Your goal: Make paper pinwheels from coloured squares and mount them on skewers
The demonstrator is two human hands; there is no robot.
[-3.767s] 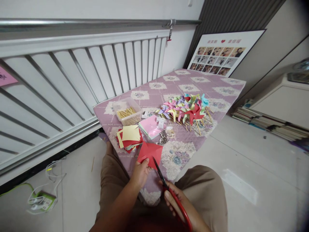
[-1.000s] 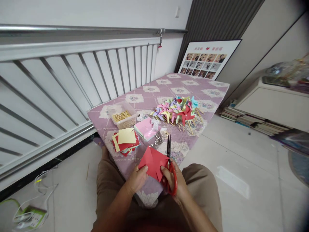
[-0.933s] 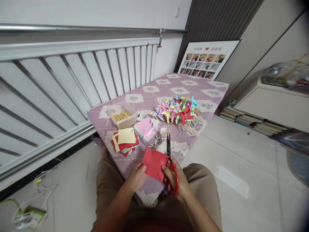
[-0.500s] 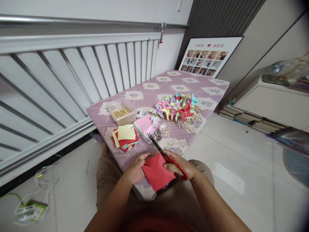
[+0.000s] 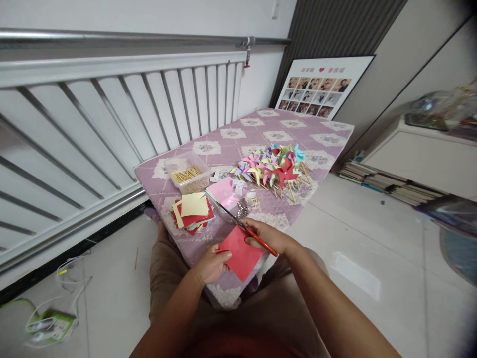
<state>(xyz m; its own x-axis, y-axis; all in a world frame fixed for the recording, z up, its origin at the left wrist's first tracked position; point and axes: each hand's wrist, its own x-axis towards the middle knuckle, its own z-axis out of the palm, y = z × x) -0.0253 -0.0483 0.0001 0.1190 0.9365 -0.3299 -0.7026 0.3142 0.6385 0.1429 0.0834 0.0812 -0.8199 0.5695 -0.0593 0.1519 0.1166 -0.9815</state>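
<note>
Red paper [image 5: 244, 261] sat between both hands

In the head view, the left hand [image 5: 213, 263] pinched one edge of the thin, smooth red paper, its grip narrow, over the near corner of the bench [image 5: 225, 294]. The right hand's [image 5: 263, 234] grip was closed around scissors [image 5: 264, 243] with a glossy red handle, slim dark blades aimed at ten o'clock. From the sheet, a loose stack of cream and red squares [image 5: 195, 205] lay at ten; a translucent box [image 5: 201, 179] of wooden sticks [image 5: 186, 174] stood at eleven; shiny metal bits [image 5: 243, 210] gathered at twelve; pointed-petal pinwheels [image 5: 270, 170] lay heaped at one. Mauve, flower-patterned cloth [image 5: 257, 135] covered the bench.
</note>
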